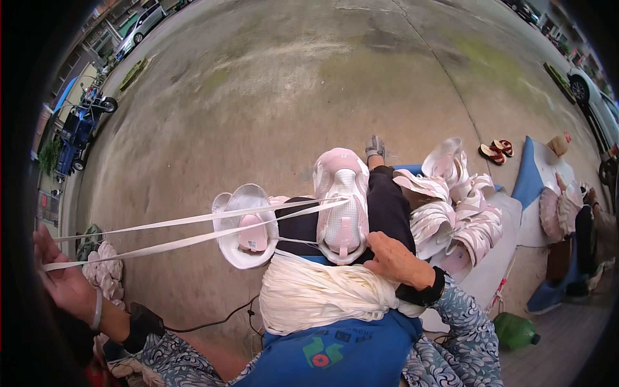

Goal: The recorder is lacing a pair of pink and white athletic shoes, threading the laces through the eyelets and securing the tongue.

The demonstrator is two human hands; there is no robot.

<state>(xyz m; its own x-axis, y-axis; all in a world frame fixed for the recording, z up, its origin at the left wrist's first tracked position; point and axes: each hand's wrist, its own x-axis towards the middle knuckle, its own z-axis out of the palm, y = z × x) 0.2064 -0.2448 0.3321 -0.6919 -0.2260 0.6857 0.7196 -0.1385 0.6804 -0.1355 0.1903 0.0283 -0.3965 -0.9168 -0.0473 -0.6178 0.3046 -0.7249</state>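
Note:
My left hand (57, 274) is stretched far out to the left, gripping two white flat laces (167, 233) pulled taut across the picture. The laces run to a pink and white shoe upper (340, 206) resting on my lap. My right hand (393, 258) rests against the lower right side of that shoe upper, holding it steady. A thick bundle of white laces (316, 293) lies across my blue apron (335, 351). Just left of the shoe upper sits a second pink and white shoe piece (248, 229), under the taut laces.
A pile of pink and white shoe uppers (461, 213) lies to my right on a white sheet (496, 258). More bundled laces (103, 271) sit at the left. Another person (583, 226) sits at far right near a green bottle (516, 330) and sandals (496, 151). Concrete ground (290, 84) stretches ahead.

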